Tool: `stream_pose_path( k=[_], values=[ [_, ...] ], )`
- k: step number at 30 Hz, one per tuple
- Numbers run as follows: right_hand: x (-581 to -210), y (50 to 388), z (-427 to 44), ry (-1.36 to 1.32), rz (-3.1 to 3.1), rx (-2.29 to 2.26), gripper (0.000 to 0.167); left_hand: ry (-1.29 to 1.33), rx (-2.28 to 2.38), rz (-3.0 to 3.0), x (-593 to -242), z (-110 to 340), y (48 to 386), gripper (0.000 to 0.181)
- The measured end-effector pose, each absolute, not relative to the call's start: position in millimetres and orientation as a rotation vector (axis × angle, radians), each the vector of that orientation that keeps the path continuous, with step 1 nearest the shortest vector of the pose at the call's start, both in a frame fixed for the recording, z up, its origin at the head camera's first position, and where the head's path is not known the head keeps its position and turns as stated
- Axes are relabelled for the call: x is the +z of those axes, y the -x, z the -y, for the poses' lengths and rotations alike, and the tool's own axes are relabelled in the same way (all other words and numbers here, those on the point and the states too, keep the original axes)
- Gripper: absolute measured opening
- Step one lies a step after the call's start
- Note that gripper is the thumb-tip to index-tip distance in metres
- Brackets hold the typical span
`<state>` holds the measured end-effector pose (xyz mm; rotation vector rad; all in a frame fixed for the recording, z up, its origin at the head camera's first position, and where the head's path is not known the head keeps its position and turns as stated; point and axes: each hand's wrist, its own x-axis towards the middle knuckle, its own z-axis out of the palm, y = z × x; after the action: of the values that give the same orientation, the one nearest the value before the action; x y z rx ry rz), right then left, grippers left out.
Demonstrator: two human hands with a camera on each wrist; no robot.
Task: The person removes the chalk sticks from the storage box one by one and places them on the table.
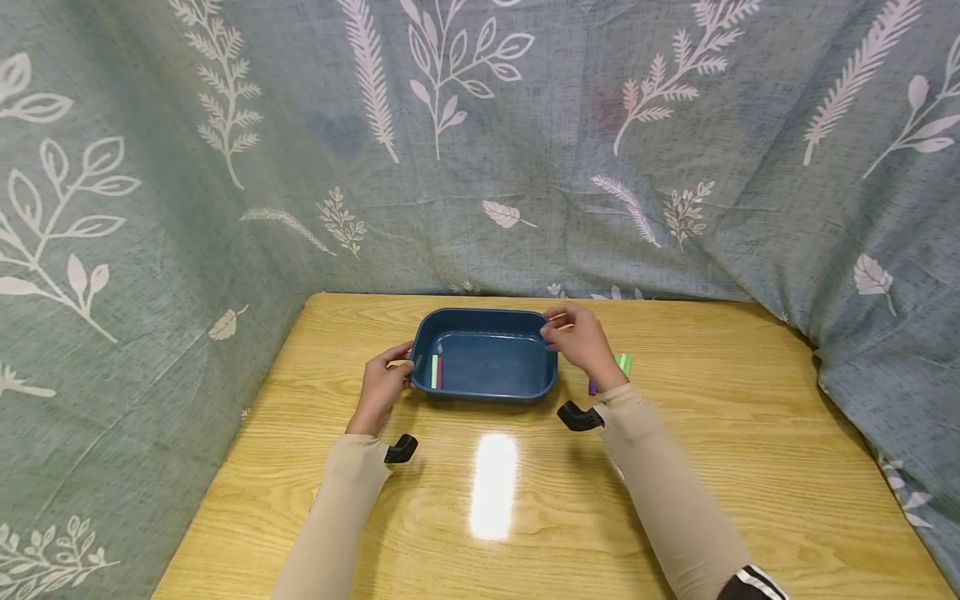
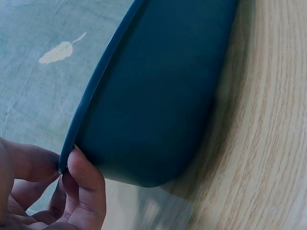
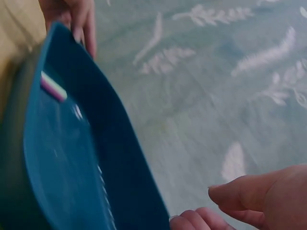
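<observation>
A dark blue plastic basin (image 1: 487, 395) is at the middle of the wooden table. My left hand (image 1: 381, 387) pinches its left rim between thumb and fingers, as the left wrist view shows closely at the basin's wall (image 2: 153, 96). At the right back corner is my right hand (image 1: 577, 337); in the right wrist view its fingertips (image 3: 187, 221) meet the rim while the thumb stays apart from it. Inside the basin, at the left end, lie a pale green stick (image 1: 434, 372) and a magenta stick (image 1: 440, 373), side by side.
Green sticks (image 1: 625, 363) and a purple stick (image 1: 592, 388) lie on the table (image 1: 712, 433) beside the right wrist, partly hidden by it. A patterned grey-green curtain (image 1: 487, 167) borders the table at the back and sides.
</observation>
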<state>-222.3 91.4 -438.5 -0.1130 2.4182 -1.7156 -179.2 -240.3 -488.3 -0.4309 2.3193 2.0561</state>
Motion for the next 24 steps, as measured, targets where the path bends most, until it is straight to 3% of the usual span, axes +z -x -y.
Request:
stream_pose_path(
  k=[14, 24],
  values=[
    [-451.0, 227.9, 12.5, 0.319, -2.306, -1.547, 0.033, 0.435, 2.063, -2.33, -490.1, 242.0, 177.1, 0.044],
    [-466.7, 233.7, 50.4, 0.286, -2.258, -1.449, 0.04, 0.421, 2.101, -2.308, -492.0, 240.1, 180.3, 0.043]
  ],
)
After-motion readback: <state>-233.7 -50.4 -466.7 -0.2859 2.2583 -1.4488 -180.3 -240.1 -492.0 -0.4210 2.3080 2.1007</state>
